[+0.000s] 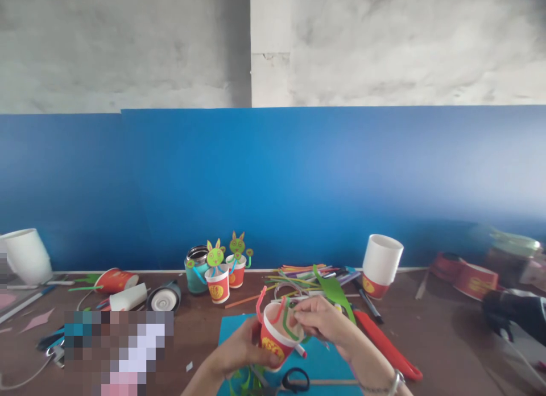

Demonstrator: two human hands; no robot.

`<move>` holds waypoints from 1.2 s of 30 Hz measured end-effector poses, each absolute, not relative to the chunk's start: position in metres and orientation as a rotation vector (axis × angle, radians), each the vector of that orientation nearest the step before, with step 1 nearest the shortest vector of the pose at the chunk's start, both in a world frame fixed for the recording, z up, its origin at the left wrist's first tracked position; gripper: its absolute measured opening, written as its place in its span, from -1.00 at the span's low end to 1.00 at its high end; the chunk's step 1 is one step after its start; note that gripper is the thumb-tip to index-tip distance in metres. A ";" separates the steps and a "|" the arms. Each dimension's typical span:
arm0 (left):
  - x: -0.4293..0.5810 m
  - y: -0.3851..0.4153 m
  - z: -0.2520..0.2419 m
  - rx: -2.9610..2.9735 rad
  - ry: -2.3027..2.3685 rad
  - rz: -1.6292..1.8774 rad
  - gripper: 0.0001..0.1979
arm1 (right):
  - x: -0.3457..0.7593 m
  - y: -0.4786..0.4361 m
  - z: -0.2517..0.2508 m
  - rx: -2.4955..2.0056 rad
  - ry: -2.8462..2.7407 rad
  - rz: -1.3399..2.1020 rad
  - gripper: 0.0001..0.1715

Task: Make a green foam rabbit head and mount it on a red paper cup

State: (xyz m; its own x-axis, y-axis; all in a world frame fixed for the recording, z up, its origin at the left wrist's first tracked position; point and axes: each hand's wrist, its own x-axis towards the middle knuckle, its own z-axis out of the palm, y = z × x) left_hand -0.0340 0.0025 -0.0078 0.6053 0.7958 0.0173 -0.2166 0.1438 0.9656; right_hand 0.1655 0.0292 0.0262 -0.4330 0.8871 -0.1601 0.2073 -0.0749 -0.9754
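1. Paper cup [273, 341], tilted above a blue sheet [232, 328], was clasped by the left hand [241, 346]; the right hand [319, 319] worked beside a green straw [285, 322], its grip indiscernible.
2. Fitting the straw was apparently in hand; the next move called for steadying the cup.
3. Scissors [296, 380] lay on the brown tabletop [190, 336].
4. Beyond stood a blue panel [273, 185] and grey wall [128, 43].
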 end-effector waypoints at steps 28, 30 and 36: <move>-0.034 0.022 -0.035 1.085 0.927 1.348 -0.40 | 0.171 0.031 0.036 -1.179 -1.633 0.882 -0.65; -0.036 0.028 -0.043 1.108 1.019 1.385 -0.42 | 0.172 0.033 0.028 -1.253 -1.725 0.879 -0.69; -0.048 0.034 -0.054 1.202 1.154 1.401 -0.43 | 0.163 0.016 -0.013 -1.419 -2.065 0.493 -0.61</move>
State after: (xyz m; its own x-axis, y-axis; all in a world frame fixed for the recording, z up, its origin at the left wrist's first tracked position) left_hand -0.0477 0.0341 -0.0539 -0.0908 0.9883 0.1221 -0.0696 -0.1286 0.9892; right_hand 0.1629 0.0162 -0.0128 -0.2663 0.9303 0.2522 0.7160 0.3661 -0.5944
